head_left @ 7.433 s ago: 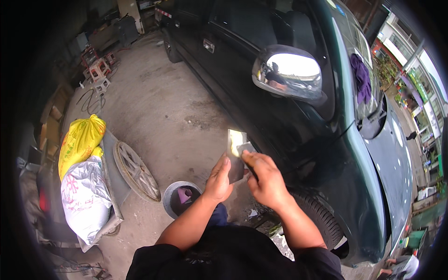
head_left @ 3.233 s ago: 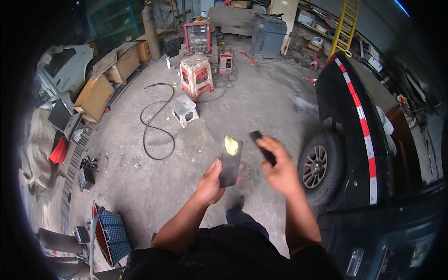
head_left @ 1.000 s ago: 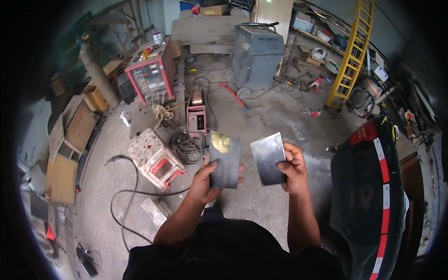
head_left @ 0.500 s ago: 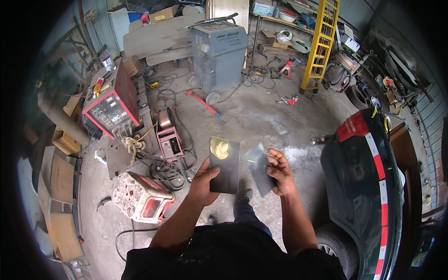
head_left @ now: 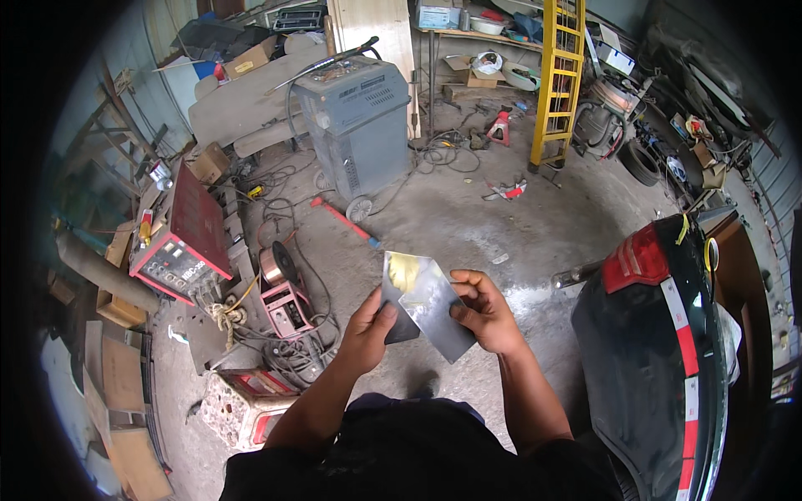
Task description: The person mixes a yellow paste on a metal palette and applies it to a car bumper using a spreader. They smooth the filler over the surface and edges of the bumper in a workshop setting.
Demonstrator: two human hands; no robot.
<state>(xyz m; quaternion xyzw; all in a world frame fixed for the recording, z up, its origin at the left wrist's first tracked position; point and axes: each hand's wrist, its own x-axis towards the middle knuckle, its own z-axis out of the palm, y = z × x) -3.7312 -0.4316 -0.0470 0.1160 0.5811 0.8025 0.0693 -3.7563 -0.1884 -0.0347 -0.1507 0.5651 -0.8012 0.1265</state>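
In front of my body, my left hand [head_left: 368, 332] grips a dark flat rectangular putty plate [head_left: 403, 331] by its left edge, thumb on top. A smear of yellow putty [head_left: 403, 269] lies near the far end of that plate. My right hand [head_left: 487, 316] pinches a second thin grey putty spreader [head_left: 449, 330] between thumb and fingers. This spreader is tilted and lies across the first plate, its far end overlapping the plate beside the putty. Whether the two faces touch over their whole overlap is hidden.
A dark car body [head_left: 643, 351] with a red tail light stands at right. To the left are a red welding machine [head_left: 185, 238], a wire feeder [head_left: 284, 292], loose cables and a stained stool [head_left: 242, 409]. Ahead stand a grey cabinet on wheels [head_left: 355, 125] and a yellow ladder [head_left: 558, 83].
My right hand has brought its spreader leftward onto the left plate; before, the two were apart. The putty looks more spread. The view has shifted, and the surroundings sit differently in it.
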